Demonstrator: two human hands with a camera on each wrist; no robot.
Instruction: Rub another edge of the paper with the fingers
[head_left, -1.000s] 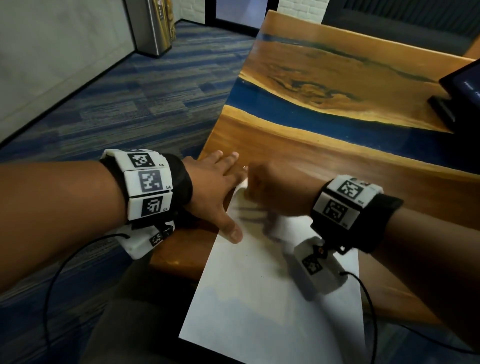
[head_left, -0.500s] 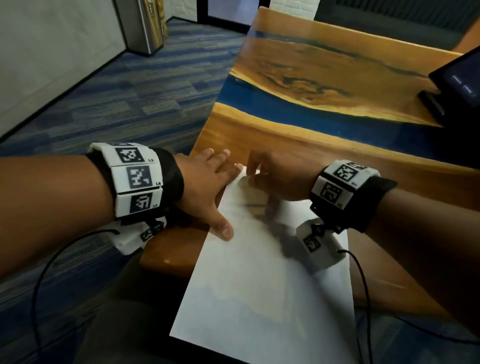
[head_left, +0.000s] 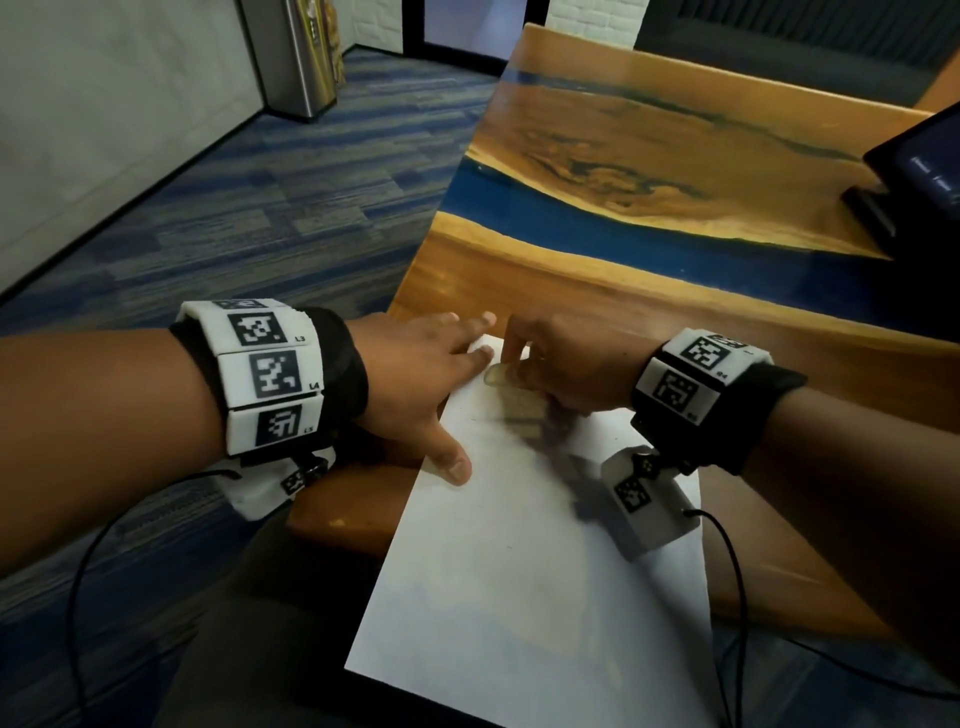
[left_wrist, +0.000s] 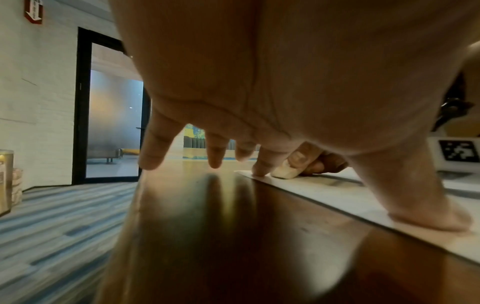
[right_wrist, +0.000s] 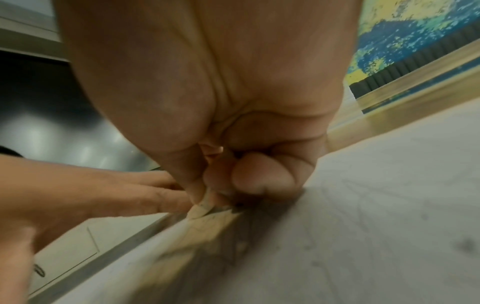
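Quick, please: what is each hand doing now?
Left hand: open, fingers flat, pressing the paper.
Right hand: pinching an eraser against the paper.

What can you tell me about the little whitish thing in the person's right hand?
It is a small whitish eraser block with rounded ends, smudged grey where it meets the white paper sheet. The right hand pinches it between thumb and curled fingers, its lower end pressed on the sheet near the far left corner. The left hand's straight fingers lie close beside it, holding the sheet flat on the glossy wooden table.
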